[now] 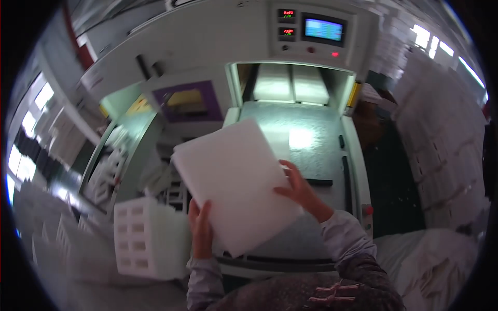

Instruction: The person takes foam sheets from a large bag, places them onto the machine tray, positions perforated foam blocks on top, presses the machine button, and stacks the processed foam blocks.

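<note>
Between my two hands is a stack of white foam sheets (pixel 236 186), tilted above the metal worktable (pixel 311 127) of a machine. My left hand (pixel 201 228) grips the lower left edge, with the thumb on the top face. On the right edge is my right hand (pixel 301 189), its thumb and fingers around the sheets. Inside the machine opening, behind the worktable, lie two white blocks (pixel 273 83). A dark bar (pixel 319 182) lies on the worktable just right of my right hand.
A white foam block with rectangular slots (pixel 136 237) stands at the lower left. White cut-out pieces (pixel 109 168) fill a bay at the left. The control panel (pixel 322 29) is above the opening. Tall white stacks (pixel 441 135) stand at the right, above a pale sheet (pixel 425 264).
</note>
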### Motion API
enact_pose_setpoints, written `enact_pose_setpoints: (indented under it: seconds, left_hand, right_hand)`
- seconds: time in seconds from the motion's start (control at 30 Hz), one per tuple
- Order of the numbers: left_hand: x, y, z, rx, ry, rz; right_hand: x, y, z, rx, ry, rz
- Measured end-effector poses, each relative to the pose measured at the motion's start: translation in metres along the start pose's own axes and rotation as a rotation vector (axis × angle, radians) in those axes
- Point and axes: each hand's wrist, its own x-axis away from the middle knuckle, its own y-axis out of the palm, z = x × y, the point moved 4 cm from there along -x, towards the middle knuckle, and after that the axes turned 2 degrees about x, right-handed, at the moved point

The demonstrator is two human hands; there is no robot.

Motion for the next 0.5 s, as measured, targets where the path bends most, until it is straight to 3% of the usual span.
enact_pose_setpoints:
  seconds: [0.03,0.17,0.3,0.37,0.4,0.5]
  left_hand:
    - [0.002,0.006,0.003,0.014,-0.014,0.005]
    - [0.011,0.012,0.002,0.006,-0.052,-0.008]
    - [0.015,0.020,0.006,-0.316,0.034,0.041]
    - [0.020,0.032,0.009,-0.408,0.072,0.096]
    - [0.023,0.041,0.013,-0.498,0.118,0.148]
    - [0.030,0.070,0.015,-0.677,0.202,0.218]
  right_hand:
    - [0.005,0.000,-0.007,-0.135,0.105,-0.014]
    - [0.013,-0.003,0.006,-0.113,0.289,-0.023]
    - [0.017,0.001,-0.016,0.590,-0.098,0.153]
    - [0.022,0.015,-0.007,1.046,-0.482,0.422]
    - [0.022,0.020,-0.002,1.049,-0.473,0.435]
    - [0.028,0.057,-0.004,1.479,-0.544,0.348]
